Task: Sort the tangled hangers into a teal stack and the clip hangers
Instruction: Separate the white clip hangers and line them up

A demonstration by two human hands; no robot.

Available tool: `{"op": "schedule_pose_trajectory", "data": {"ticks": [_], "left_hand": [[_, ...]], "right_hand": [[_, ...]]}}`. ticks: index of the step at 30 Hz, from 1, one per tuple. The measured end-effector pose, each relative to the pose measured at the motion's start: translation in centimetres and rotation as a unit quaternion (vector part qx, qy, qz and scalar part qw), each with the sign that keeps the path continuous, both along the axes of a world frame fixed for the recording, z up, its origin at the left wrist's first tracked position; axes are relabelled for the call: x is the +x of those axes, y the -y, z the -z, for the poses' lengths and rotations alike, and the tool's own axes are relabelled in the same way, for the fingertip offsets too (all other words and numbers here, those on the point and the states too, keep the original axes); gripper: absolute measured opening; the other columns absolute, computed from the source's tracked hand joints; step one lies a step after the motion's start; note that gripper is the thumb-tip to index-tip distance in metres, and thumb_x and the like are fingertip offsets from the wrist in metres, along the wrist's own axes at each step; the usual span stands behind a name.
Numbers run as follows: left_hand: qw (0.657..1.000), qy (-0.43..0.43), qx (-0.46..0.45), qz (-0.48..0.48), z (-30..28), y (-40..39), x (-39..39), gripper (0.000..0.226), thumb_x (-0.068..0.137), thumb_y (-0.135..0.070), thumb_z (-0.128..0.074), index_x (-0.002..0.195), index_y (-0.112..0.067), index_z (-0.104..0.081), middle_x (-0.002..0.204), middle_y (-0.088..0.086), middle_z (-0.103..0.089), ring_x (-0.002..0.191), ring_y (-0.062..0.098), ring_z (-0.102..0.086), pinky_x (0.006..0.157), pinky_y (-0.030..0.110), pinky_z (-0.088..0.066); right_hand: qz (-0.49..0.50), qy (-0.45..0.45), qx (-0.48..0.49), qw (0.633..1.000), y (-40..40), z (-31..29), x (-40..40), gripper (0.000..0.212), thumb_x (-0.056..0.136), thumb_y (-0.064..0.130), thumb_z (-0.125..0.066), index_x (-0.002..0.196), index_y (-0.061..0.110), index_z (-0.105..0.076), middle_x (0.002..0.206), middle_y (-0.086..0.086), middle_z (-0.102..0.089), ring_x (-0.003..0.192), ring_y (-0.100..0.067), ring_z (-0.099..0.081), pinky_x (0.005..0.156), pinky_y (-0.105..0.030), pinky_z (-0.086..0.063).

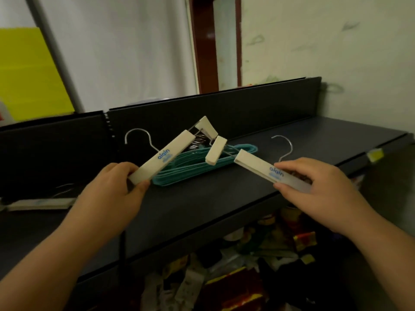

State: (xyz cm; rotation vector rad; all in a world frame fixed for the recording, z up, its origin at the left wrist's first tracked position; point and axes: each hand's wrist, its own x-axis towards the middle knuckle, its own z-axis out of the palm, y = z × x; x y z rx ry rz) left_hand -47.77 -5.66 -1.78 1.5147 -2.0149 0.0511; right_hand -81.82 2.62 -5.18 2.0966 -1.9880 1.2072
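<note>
Partly hidden behind the two cream clip hangers, a stack of teal hangers (197,161) lies on the dark worktop (224,194), near its raised back panel; how many are in the stack cannot be counted. The left hand (116,185) has its grip closed round the near end of one clip hanger (165,157), whose bar slants up toward its clip (206,126). The right hand (314,185) pinches the other clip hanger (267,170) between thumb and fingers, covering its near end. Both are held above the worktop, and their clips and wires meet over the teal stack; whether they are hooked together is hard to tell. Each bar reads "aiqin" in blue, with smaller print below too blurred to read. Two metal hooks (139,138) rise behind. Clutter under the worktop is dim and indistinct.
</note>
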Motion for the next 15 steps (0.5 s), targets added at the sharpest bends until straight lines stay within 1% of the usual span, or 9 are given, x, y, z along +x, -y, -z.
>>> {"op": "schedule_pose_trajectory", "data": {"ticks": [2, 6, 9, 11, 13, 14, 15], "left_hand": [[1.0, 0.006, -0.005, 0.004, 0.1, 0.9, -3.4, 0.032, 0.09, -0.04, -0.056, 0.118, -0.023, -0.055, 0.094, -0.013, -0.046, 0.07, 0.01, -0.055, 0.054, 0.023, -0.042], [0.999, 0.021, 0.0, 0.026, -0.1, 3.4, -9.2, 0.037, 0.09, -0.039, -0.056, 0.123, -0.022, -0.053, 0.098, -0.011, -0.046, 0.074, 0.008, -0.054, 0.059, 0.024, -0.047], [0.999, 0.038, -0.004, 0.037, -0.3, 6.3, -12.6, 0.037, 0.089, -0.04, -0.055, 0.122, -0.023, -0.053, 0.095, -0.012, -0.045, 0.074, 0.008, -0.052, 0.058, 0.021, -0.042], [0.998, 0.053, -0.006, 0.042, -0.7, 8.4, -14.2, 0.036, 0.087, -0.043, -0.054, 0.118, -0.025, -0.055, 0.094, -0.012, -0.047, 0.074, 0.008, -0.053, 0.06, 0.025, -0.044], [0.997, 0.062, -0.003, 0.052, -1.6, 10.7, -15.8, 0.033, 0.085, -0.046, -0.054, 0.112, -0.027, -0.058, 0.09, -0.01, -0.052, 0.069, 0.01, -0.057, 0.061, 0.034, -0.05], [0.996, 0.064, 0.001, 0.054, -2.0, 11.9, -16.8, 0.032, 0.084, -0.046, -0.054, 0.11, -0.027, -0.059, 0.087, -0.009, -0.053, 0.066, 0.012, -0.058, 0.061, 0.036, -0.051], [0.996, 0.07, 0.002, 0.055, -2.4, 12.9, -17.8, 0.031, 0.084, -0.045, -0.055, 0.109, -0.026, -0.06, 0.085, -0.009, -0.053, 0.064, 0.013, -0.058, 0.06, 0.036, -0.051]], "right_hand": [[0.004, 0.007, 0.004, 1.0, 0.3, -0.2, -3.2, 0.042, 0.083, 0.037, -0.072, 0.124, 0.036, -0.065, 0.103, 0.028, -0.059, 0.099, 0.013, -0.052, 0.072, -0.01, -0.04], [0.012, 0.033, -0.009, 0.999, 1.8, -0.1, -8.6, 0.04, 0.083, 0.037, -0.071, 0.123, 0.036, -0.065, 0.103, 0.027, -0.06, 0.098, 0.012, -0.054, 0.068, -0.008, -0.042], [0.022, 0.04, -0.012, 0.999, 4.0, 0.2, -12.1, 0.039, 0.084, 0.035, -0.073, 0.122, 0.035, -0.065, 0.103, 0.027, -0.06, 0.098, 0.01, -0.055, 0.069, -0.009, -0.042], [0.024, 0.029, -0.006, 0.999, 5.4, 0.4, -14.3, 0.039, 0.084, 0.034, -0.073, 0.122, 0.037, -0.064, 0.103, 0.028, -0.06, 0.098, 0.01, -0.055, 0.071, -0.01, -0.043], [0.029, 0.025, -0.005, 0.999, 6.9, 0.2, -16.3, 0.039, 0.084, 0.035, -0.073, 0.121, 0.041, -0.064, 0.102, 0.028, -0.061, 0.098, 0.009, -0.056, 0.074, -0.012, -0.045], [0.029, 0.023, -0.002, 0.999, 7.7, 0.1, -17.3, 0.038, 0.084, 0.035, -0.073, 0.121, 0.041, -0.064, 0.102, 0.028, -0.061, 0.097, 0.008, -0.056, 0.075, -0.013, -0.046], [0.028, 0.019, 0.0, 0.999, 8.5, 0.0, -18.3, 0.038, 0.084, 0.035, -0.072, 0.121, 0.041, -0.064, 0.102, 0.028, -0.061, 0.097, 0.008, -0.056, 0.075, -0.012, -0.046]]}}
